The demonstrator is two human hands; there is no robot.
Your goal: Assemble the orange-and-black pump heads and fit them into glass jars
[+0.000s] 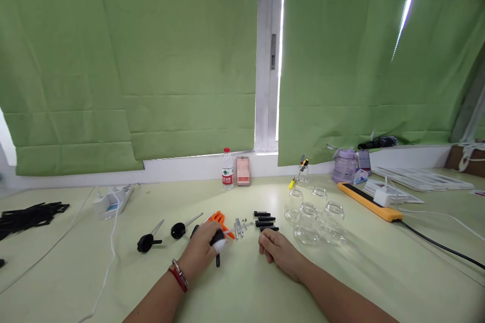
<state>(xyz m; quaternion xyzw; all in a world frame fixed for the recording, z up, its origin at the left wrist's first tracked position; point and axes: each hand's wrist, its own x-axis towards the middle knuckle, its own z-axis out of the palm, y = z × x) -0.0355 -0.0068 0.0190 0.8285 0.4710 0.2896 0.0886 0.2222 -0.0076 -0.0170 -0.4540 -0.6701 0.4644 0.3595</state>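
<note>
My left hand [202,247] is wrapped round a black part with a handle [217,259] that sticks out below the fingers; the rest of it is partly hidden. Just beyond lie orange pieces [219,219] and several metal pins [239,228] with tiny parts beside them. My right hand [276,248] rests on the table with its fingers curled; what they hold, if anything, is hidden. Several black ribbed pieces [264,218] lie in a column just past it. To the left are two black cups with metal rods, one [146,243] nearer and one [178,230] farther.
Several clear glass jars [306,224] stand at right, beside an orange power strip [369,202]. A water bottle [227,170] and a phone [243,170] stand at the back. White cables [112,242] and black strips [30,216] lie at left.
</note>
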